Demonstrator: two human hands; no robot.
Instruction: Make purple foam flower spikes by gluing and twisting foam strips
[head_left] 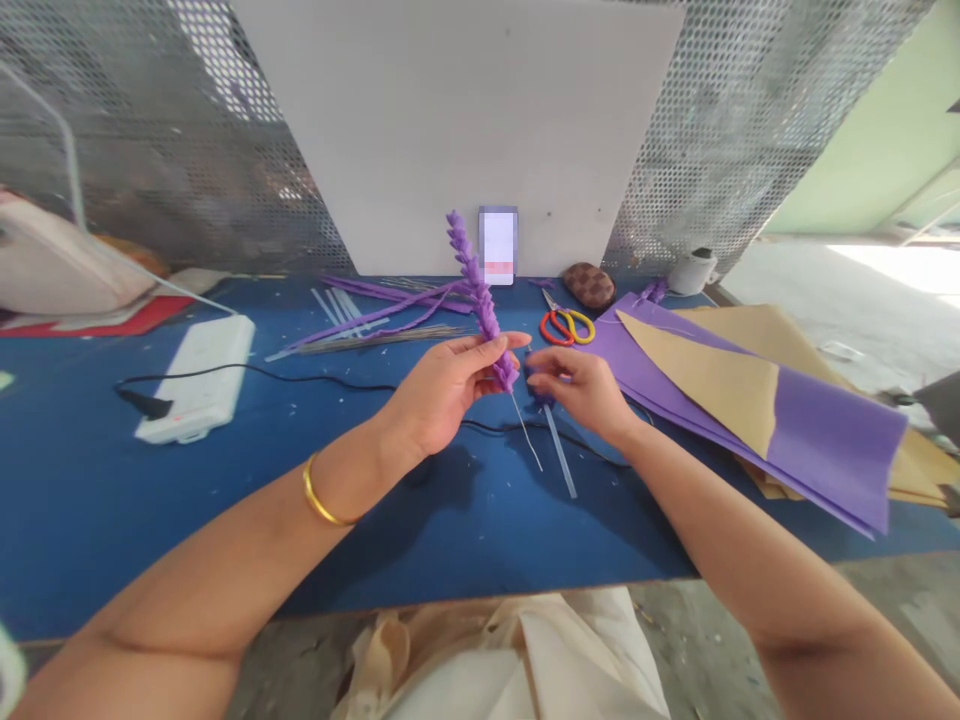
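Observation:
An upright, slightly tilted purple paper flower spike (482, 300) with a thin wire stem is pinched near its lower end by my left hand (448, 385). The bare wire points down over the table. Just right of the stem, my right hand (574, 388) is closed with curled fingers around a dark glue gun, mostly hidden by the hand. A translucent glue stick (560, 455) sticks out of it toward me. Behind my right hand lie red-and-yellow-handled scissors (568, 327).
Purple strips (390, 292), clear glue sticks (341, 310) and a bundle of wires (382, 338) lie at the back left. A white power strip (199, 375) with a black cable (330, 378) is left. Purple sheets (832, 440), a brown checked pouch (589, 286) and a phone (498, 245) are also there.

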